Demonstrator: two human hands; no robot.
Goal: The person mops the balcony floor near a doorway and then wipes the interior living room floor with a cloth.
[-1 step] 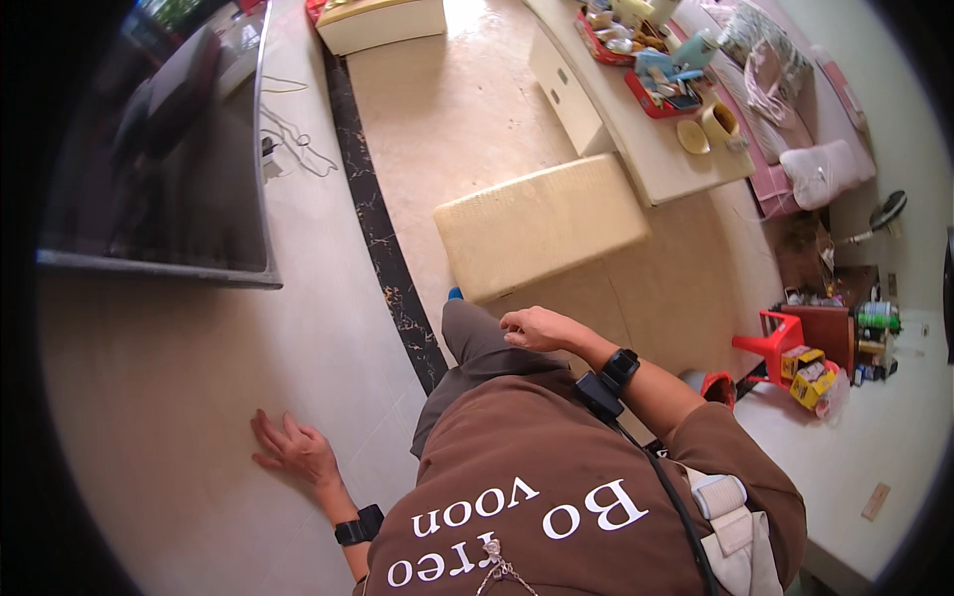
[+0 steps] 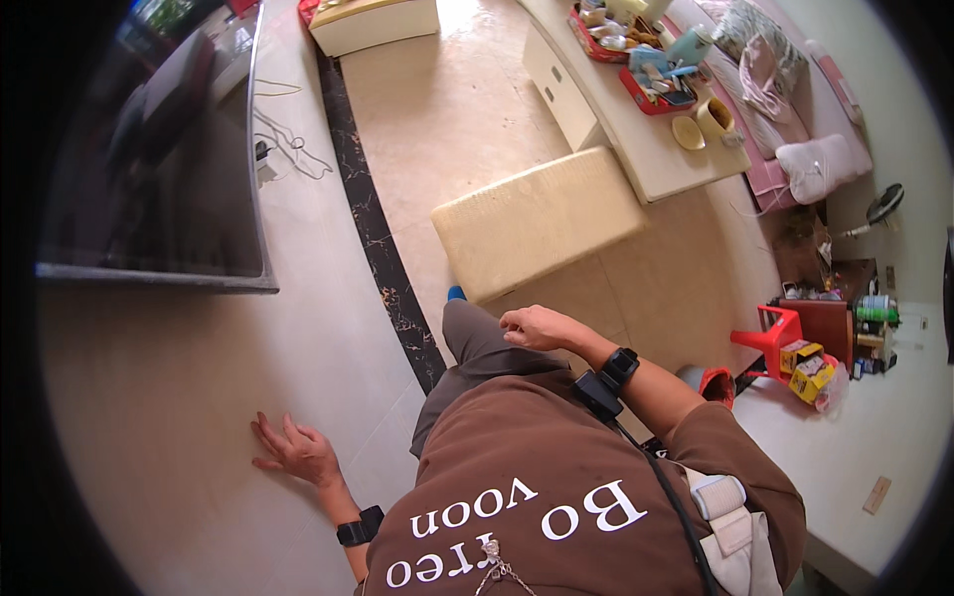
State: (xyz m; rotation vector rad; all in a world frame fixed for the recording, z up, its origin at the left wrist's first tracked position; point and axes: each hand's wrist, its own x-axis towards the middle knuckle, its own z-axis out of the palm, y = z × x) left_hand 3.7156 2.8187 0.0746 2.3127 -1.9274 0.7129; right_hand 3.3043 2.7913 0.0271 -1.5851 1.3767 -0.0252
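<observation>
My left hand (image 2: 293,452) lies flat on a pale stone ledge (image 2: 169,397), fingers spread, holding nothing. A black wrist band (image 2: 358,526) sits on that forearm. My right hand (image 2: 532,326) rests on my raised knee in grey trousers (image 2: 477,343), its fingers loosely curled and nothing in them. A black watch (image 2: 618,366) is on that wrist. My brown printed shirt (image 2: 556,487) fills the lower middle of the view.
A large dark screen (image 2: 159,149) stands on the ledge to my left, cables (image 2: 283,139) behind it. A black marble strip (image 2: 378,248) edges the tan floor. Ahead are a beige padded stool (image 2: 537,219), a cluttered low table (image 2: 636,129) and a red plastic stool (image 2: 770,338).
</observation>
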